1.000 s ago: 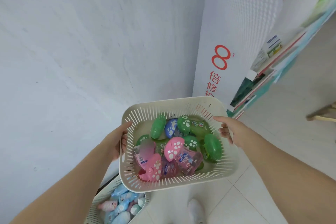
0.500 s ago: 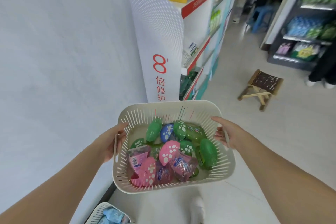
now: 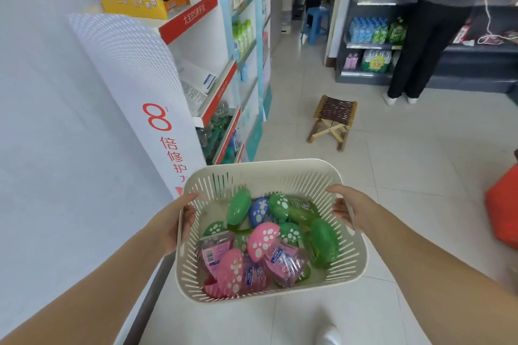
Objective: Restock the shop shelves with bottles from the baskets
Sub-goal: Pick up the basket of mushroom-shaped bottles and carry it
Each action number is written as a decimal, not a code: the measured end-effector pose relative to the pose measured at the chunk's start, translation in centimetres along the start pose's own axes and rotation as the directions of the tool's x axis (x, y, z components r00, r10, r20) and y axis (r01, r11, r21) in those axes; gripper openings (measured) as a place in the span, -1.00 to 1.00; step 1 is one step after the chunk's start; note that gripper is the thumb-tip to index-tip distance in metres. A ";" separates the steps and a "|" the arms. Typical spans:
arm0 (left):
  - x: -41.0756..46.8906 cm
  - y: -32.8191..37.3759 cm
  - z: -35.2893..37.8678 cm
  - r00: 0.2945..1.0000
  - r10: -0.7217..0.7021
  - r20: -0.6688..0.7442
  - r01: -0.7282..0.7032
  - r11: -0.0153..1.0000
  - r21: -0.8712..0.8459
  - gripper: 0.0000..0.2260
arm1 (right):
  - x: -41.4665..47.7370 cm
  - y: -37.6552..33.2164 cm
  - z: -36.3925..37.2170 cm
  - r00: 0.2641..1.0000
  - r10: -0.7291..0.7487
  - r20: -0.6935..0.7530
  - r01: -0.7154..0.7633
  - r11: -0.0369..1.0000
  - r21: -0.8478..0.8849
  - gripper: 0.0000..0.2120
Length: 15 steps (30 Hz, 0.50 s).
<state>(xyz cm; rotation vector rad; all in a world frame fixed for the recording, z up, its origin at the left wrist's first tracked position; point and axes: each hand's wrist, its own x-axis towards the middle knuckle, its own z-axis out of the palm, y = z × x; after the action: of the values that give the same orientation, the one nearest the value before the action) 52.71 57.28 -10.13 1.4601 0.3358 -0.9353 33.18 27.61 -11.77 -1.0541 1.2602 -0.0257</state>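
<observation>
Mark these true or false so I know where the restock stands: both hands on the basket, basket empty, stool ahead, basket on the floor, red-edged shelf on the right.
1. The left hand and the right hand grip the cream basket at opposite side rims. True.
2. The basket is empty. False: it holds green bottles, pink bottles and a blue bottle.
3. A small wooden stool stands on the floor ahead. True.
4. The basket sits on the floor. False: it is held up above the tiles.
5. The white shelf unit with red edges is on the right. False: it is on the left.
</observation>
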 end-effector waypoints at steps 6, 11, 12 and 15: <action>3.0 1.2 7.7 0.999 -0.030 -0.034 0.033 0.997 0.069 -0.71 | 4.1 -3.6 -5.4 0.999 0.037 0.000 -0.037 0.999 0.007 -0.72; 5.4 2.4 13.1 0.997 -0.037 -0.066 0.042 0.996 0.075 -0.73 | 7.6 -8.6 -8.8 0.999 0.020 0.033 -0.020 1.000 -0.001 -0.71; 5.9 2.6 13.9 0.997 -0.038 -0.069 0.043 0.997 0.071 -0.74 | 8.3 -9.7 -9.4 0.999 0.009 0.039 -0.009 1.000 -0.007 -0.71; 7.1 3.3 16.3 0.997 -0.022 -0.080 0.023 1.000 0.013 -0.75 | 9.8 -12.8 -10.6 0.998 -0.017 0.057 0.019 0.999 -0.031 -0.71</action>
<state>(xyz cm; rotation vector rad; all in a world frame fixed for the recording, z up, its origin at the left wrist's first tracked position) 53.98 39.26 -10.54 1.5114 0.4061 -0.9010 35.11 8.54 -10.03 -1.0858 1.2031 0.0106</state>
